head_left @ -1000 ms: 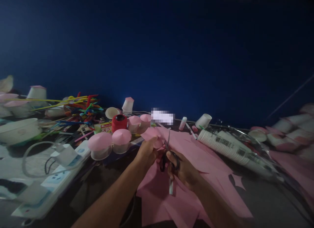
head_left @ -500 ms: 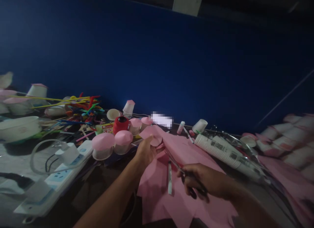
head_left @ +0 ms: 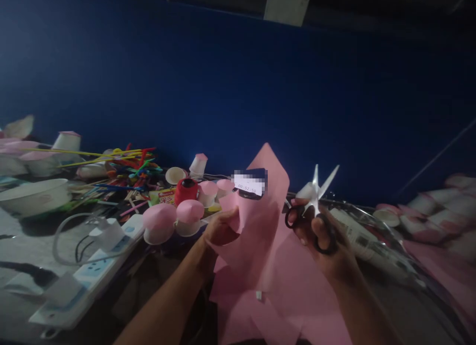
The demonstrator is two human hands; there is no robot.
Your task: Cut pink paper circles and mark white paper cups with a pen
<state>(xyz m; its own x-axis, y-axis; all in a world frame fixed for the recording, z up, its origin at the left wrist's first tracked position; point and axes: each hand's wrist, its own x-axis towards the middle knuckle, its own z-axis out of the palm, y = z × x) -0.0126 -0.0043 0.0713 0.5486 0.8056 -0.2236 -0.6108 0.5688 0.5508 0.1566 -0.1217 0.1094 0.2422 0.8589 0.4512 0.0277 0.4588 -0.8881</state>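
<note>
A curled sheet of pink paper point(head_left: 260, 221) stands raised in front of me, its far corner pointing up. My left hand point(head_left: 222, 229) grips its left edge, the fingers partly hidden by the paper. In my right hand point(head_left: 322, 233) is a pair of scissors point(head_left: 316, 196), thumb and fingers through the black handles, with the blades spread apart and pointing up, to the right of the sheet. More pink paper point(head_left: 312, 290) lies beneath both hands. The end of a small white object point(head_left: 259, 295) shows from under the raised sheet.
Paper cups with pink tops point(head_left: 159, 217) stand left of my hands, beside a red object point(head_left: 187, 191). Further left are coloured pipe cleaners point(head_left: 139, 166), a white bowl point(head_left: 35, 194) and a power strip point(head_left: 92, 270). Wrapped stacked cups point(head_left: 366, 236) lie at the right. A phone point(head_left: 250, 186) stands behind the paper.
The pink sheet has been lifted and curls upward, covering most of the white object. My right hand has risen with the scissors, whose blades now point up instead of toward the paper.
</note>
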